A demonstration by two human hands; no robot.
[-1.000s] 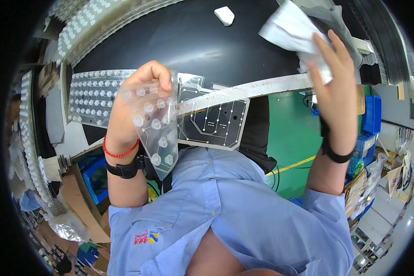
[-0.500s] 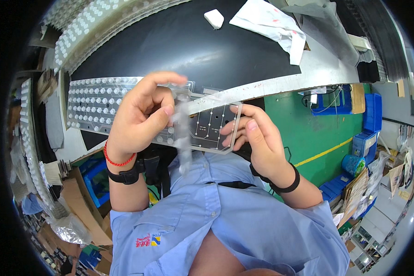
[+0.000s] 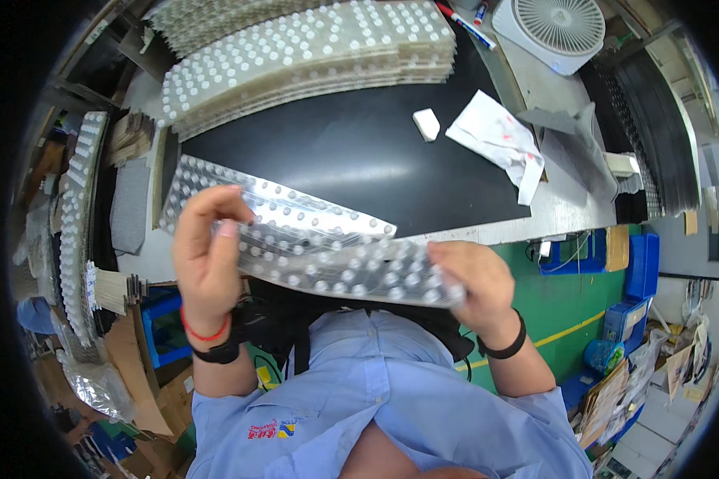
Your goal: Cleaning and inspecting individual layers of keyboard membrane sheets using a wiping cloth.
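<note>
A clear, flexible keyboard membrane sheet [image 3: 335, 275] with rows of whitish domes spans between my two hands, above the front edge of the bench. My right hand [image 3: 479, 279] is closed on its right end, fingers over the top. At the left part of the sheet, my left hand [image 3: 206, 259] has its thumb and forefinger bent round the film, partly blurred. Behind the held part, a shiny dotted stretch of film [image 3: 319, 209] slants over the black mat; whether it is the same sheet or a second one, I cannot tell.
Stacked dome sheets [image 3: 311, 48] fill the back left of the black mat [image 3: 359, 152]. A white block [image 3: 427, 125], a red-marked white cloth [image 3: 499, 144], marker pens [image 3: 467, 28] and a white fan [image 3: 555, 32] stand or lie toward the back right. More sheets [image 3: 76, 215] are stacked at left.
The membrane sheet has turned from lying flat to being bent up, its domes now showing at the right end. My right hand has closed on that end. My view has tilted toward the far side.
</note>
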